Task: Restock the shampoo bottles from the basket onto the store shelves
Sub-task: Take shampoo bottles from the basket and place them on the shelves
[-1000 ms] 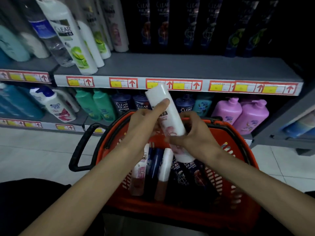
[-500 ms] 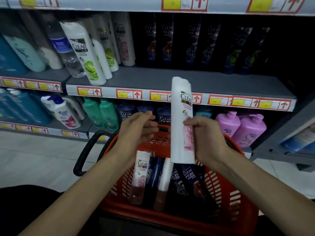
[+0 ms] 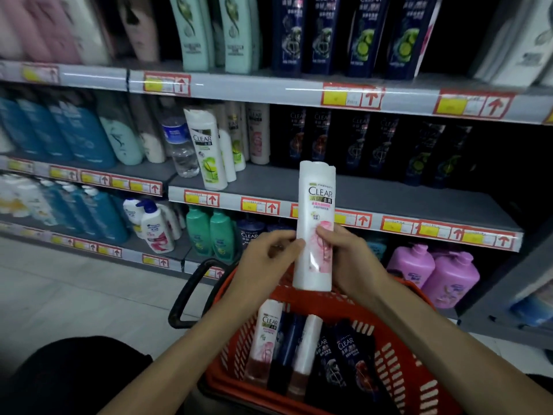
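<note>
Head view — left hand (image 3: pixel 265 259) and right hand (image 3: pixel 350 260) grip a white CLEAR bottle (image 3: pixel 317 202).

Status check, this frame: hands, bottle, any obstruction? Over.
Right hand gripping white-and-pink Clear bottle, upright over red basket. Left hand holding its left edge. Nothing between bottle and grey shelf behind.

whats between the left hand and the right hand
The white-and-pink Clear bottle, upright, held by left hand and right hand above the orange basket; head view.
</note>
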`<action>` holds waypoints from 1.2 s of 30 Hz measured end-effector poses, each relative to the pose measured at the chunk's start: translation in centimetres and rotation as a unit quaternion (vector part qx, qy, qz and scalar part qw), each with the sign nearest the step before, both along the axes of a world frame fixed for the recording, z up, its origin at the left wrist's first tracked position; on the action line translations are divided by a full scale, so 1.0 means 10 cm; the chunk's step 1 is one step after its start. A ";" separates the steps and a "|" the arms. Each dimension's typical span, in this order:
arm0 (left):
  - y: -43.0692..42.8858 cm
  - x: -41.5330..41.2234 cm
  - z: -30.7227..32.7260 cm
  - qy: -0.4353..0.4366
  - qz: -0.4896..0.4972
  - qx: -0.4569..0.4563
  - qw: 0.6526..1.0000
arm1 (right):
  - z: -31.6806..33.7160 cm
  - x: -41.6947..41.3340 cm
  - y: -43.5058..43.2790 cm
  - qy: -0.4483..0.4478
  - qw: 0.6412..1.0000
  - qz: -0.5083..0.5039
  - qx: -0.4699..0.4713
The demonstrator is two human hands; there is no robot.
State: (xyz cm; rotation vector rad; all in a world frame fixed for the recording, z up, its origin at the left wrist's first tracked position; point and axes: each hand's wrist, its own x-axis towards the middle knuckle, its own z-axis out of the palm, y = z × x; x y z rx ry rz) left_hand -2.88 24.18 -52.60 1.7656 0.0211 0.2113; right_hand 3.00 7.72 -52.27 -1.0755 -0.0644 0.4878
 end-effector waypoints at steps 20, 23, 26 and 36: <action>0.83 1.77 -0.04 -0.089 0.181 0.023 0.979 | 0.17 1.59 1.25 -0.295 0.917 -0.134 -0.233; 0.94 2.04 -0.06 -0.110 0.196 0.018 0.974 | 0.16 1.85 1.41 -0.319 0.908 -0.141 -0.234; 1.02 2.33 -0.17 -0.108 0.232 0.074 0.964 | 0.10 2.14 1.59 -0.330 0.897 -0.158 -0.247; 1.04 2.97 -0.26 -0.040 0.238 0.038 0.970 | -0.13 2.89 1.96 -0.333 0.863 -0.204 -0.319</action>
